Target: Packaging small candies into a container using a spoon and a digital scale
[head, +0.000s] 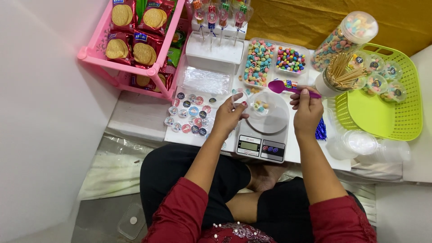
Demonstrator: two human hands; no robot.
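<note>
Purple plastic fills the right hand [307,112]: its fingers are closed round the handle of a spoon [288,87] whose bowl, carrying a few coloured candies, hangs just beyond the far rim of the small clear cup [261,105]. That cup stands on the round plate of a white kitchen scale [265,130] and holds a few pastel candies at its bottom. The left hand [229,116] pinches the cup's near-left rim with fingertips. Little free room surrounds the scale: round stickers [189,114] lie just left, two open trays of candies [273,60] just behind, a cup of wooden skewers [337,74] and a green basket [405,112] to the right. The table's front edge runs just beneath the scale.
</note>
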